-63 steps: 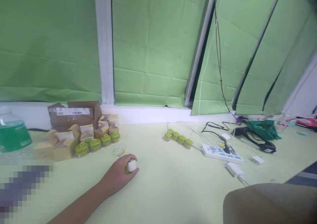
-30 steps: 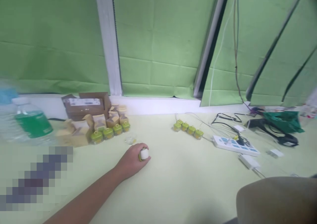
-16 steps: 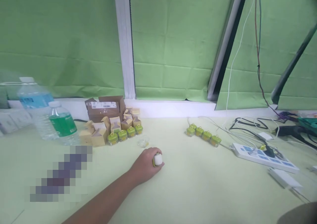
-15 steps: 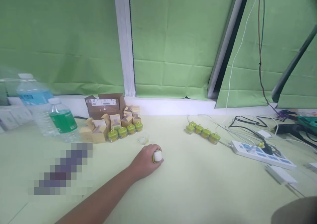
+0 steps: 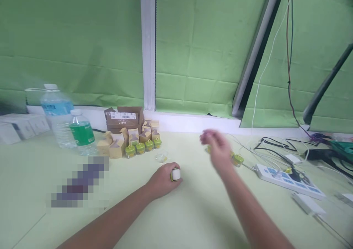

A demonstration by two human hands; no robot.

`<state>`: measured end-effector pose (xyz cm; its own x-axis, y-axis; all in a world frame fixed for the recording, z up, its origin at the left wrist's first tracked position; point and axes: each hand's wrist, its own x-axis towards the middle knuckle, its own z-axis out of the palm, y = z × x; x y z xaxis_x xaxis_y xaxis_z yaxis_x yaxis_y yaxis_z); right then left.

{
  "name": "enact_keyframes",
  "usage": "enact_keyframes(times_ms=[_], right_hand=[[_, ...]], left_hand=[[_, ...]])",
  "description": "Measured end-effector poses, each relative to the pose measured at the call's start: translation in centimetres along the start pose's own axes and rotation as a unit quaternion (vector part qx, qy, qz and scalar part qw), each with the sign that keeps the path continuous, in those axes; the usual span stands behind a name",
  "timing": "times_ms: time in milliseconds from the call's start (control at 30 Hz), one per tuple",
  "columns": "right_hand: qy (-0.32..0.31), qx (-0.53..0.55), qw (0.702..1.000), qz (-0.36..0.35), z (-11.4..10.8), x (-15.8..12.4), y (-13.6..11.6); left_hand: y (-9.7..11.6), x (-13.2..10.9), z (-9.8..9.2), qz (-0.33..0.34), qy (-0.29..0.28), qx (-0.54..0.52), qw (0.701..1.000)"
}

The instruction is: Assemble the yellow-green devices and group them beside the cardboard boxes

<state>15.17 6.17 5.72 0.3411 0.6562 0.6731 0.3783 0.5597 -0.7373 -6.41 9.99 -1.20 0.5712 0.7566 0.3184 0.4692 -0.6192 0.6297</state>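
Observation:
My left hand (image 5: pixel 162 180) rests on the table, closed around a small container (image 5: pixel 175 174) with a white face and a green edge; the fingers hide most of it. Just beyond that hand lies a small clear plastic piece (image 5: pixel 161 156). My right hand (image 5: pixel 219 148) is raised over the table, its fingers bent and blurred by motion. Behind it stands a row of small clear boxes with green lids, partly covered by the hand; one green-lidded box (image 5: pixel 238 159) shows at the right end. Whether the right fingers hold anything is unclear.
Several more green-lidded boxes (image 5: pixel 140 148) line up before opened small cartons (image 5: pixel 117 148) and a brown cardboard box (image 5: pixel 125 119). Two water bottles (image 5: pixel 82 135) stand at left. To the right lie a white power strip (image 5: pixel 288 181), an adapter (image 5: pixel 309 204) and tangled cables.
My right hand has come into view from the lower right and reached toward the right-hand row of boxes. The left hand keeps its hold. The view has shifted slightly.

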Motion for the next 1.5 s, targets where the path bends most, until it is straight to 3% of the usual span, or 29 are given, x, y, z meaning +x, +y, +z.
enact_keyframes(times_ms=[67, 133, 200, 300, 433, 533, 600, 733, 933, 1067, 1167, 1333, 1500], right_hand=[[-0.037, -0.037, 0.997, 0.065, 1.6, -2.0, 2.5], [-0.124, -0.065, 0.981, 0.138, 3.1, -4.0, 4.8], [-0.186, -0.029, 0.965, 0.184, 4.1, -5.4, 6.0], [-0.225, 0.095, 0.924, 0.293, 4.7, -6.0, 5.3], [-0.286, 0.253, 0.829, 0.408, 5.0, -6.0, 3.0], [-0.341, 0.325, 0.76, 0.447, 5.0, -6.3, 2.3], [-0.337, 0.351, 0.748, 0.451, 5.0, -6.4, 2.4], [-0.263, 0.362, 0.776, 0.444, 5.0, -6.2, 2.6], [-0.14, 0.273, 0.858, 0.413, 4.9, -5.4, 3.8], [-0.048, 0.208, 0.884, 0.417, 4.5, -5.0, 5.2], [-0.023, 0.174, 0.894, 0.412, 4.3, -4.9, 5.9], [-0.029, 0.122, 0.915, 0.383, 4.4, -4.9, 6.3], [-0.04, 0.054, 0.952, 0.298, 4.4, -5.0, 6.2]], left_hand=[[0.1, 0.0, 0.0, 0.001, 0.001, -0.003, 1.0], [0.2, 0.1, 0.0, 0.002, 0.02, -0.011, 1.0], [0.1, 0.4, -0.1, 0.01, 0.052, -0.029, 0.998], [0.1, 0.7, -0.2, 0.038, 0.09, -0.065, 0.993], [0.1, 0.7, -0.1, 0.077, 0.124, -0.133, 0.98], [0.1, 0.6, 0.1, 0.096, 0.121, -0.171, 0.973], [0.1, 0.5, 0.1, 0.104, 0.113, -0.165, 0.974], [0.0, 0.4, 0.1, 0.12, 0.104, -0.091, 0.983], [0.0, 0.2, 0.0, 0.095, 0.1, -0.013, 0.99], [-2.0, 1.2, -1.1, 0.059, 0.196, 0.003, 0.979], [-4.5, 2.4, -2.0, -0.015, 0.229, 0.03, 0.973], [-6.8, 3.2, -2.5, -0.069, 0.128, 0.043, 0.988], [-4.9, 2.3, -2.0, -0.046, 0.072, 0.003, 0.996]])
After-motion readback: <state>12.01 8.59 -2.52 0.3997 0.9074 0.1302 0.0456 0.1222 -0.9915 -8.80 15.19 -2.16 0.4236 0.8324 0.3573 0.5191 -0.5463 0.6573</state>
